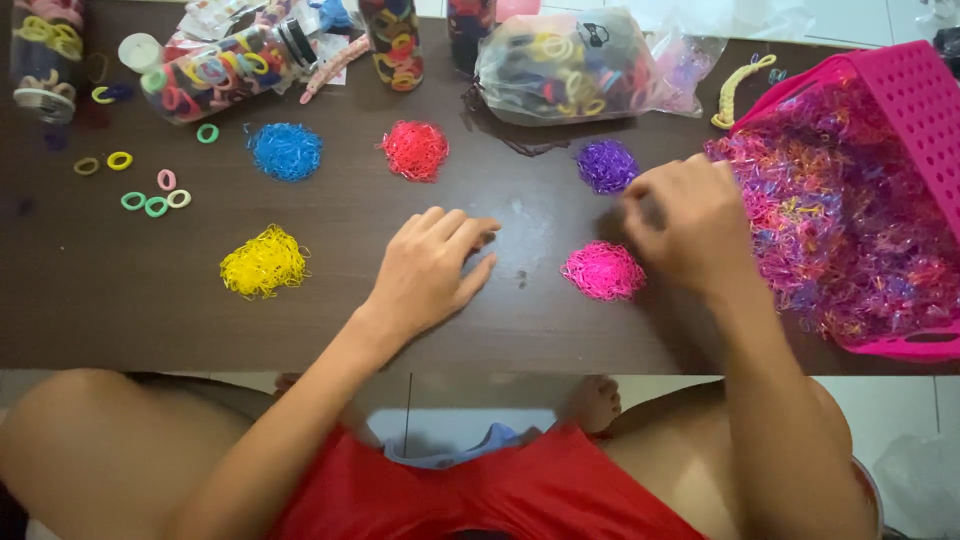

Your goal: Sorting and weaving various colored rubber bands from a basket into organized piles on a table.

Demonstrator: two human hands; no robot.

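the left hand [430,268] lies flat on the dark brown table [120,310], palm down, fingers together and stretched toward 1 o'clock, holding nothing. the right hand [688,225] hovers just above the table, its fingers curled together at the tips; it is blurred, so i cannot tell if a band is pinched there. the pink pile [603,271] of small rubber bands lies just beside this hand, at 8 o'clock from it, and the purple pile [606,165] is near at 10 o'clock. at 3 o'clock from the right hand a pink basket [915,95] lies tilted and a mixed heap of bands [840,220] spills from it. from the left hand, the red pile [415,150] is at 12 o'clock, the blue pile [287,151] at 10 o'clock, the yellow pile [263,262] at 9 o'clock.
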